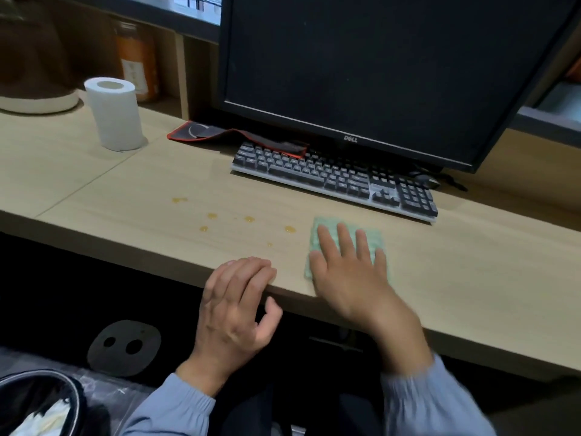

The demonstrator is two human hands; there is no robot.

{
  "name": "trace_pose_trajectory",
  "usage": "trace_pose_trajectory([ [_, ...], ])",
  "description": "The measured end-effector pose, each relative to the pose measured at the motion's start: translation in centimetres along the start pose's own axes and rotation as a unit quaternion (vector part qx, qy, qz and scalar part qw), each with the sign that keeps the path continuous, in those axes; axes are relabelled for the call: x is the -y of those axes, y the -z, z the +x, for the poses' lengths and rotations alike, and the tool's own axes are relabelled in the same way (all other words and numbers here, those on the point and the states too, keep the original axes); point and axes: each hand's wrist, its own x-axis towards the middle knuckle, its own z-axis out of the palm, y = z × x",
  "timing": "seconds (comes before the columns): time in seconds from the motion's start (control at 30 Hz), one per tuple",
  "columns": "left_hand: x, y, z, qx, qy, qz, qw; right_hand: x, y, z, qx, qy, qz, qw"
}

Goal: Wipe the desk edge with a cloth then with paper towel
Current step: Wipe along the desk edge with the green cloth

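Dim indoor light, muted colours. Brightest bit = window strip (pixel 195 4) top centre, behind the monitor (pixel 377 67); screen reads flat black. Space under the desk (pixel 157 177) nearly black, w/ little detail. Right hand (pixel 349 272) + its sleeve (pixel 434 404) motion-blurred. Wide-angle bend at frame edges; shelves (pixel 177 58) at back soft.

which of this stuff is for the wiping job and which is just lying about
Job: green cloth under right hand, paper towel roll, desk, yellow drops.
Lying about: keyboard, monitor, mouse pad, bin.
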Motion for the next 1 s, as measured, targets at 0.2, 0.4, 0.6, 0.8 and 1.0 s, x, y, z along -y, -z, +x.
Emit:
trace_pose_trajectory([
  [0.2, 0.8, 0.6, 0.5, 0.006, 0.033, 0.022, 0.999, 0.9, -0.6, -0.6, 0.005, -0.005, 0.000, 1.000],
  [0.4, 2.0, 0.2, 0.1, 0.004, 0.010, 0.013, 1.000, 1.7, 1.6, 7.3, 0.024, -0.001, 0.010, 1.000],
  [0.6, 2.2, -0.2, -0.4, -0.006, 0.001, 0.035, 0.999, 2.4, -0.6, -0.5, 0.010, 0.031, -0.016, 0.999],
  [0.8, 2.3, -0.7, -0.5, -0.012, 0.006, 0.042, 0.999, 3.2, -0.3, 1.9, 0.030, 0.021, -0.009, 0.999],
  [1.0, 2.2, 0.3, -0.1, 0.007, 0.008, 0.045, 0.999, 4.0, 1.0, 6.8, 0.020, 0.021, 0.009, 1.000],
])
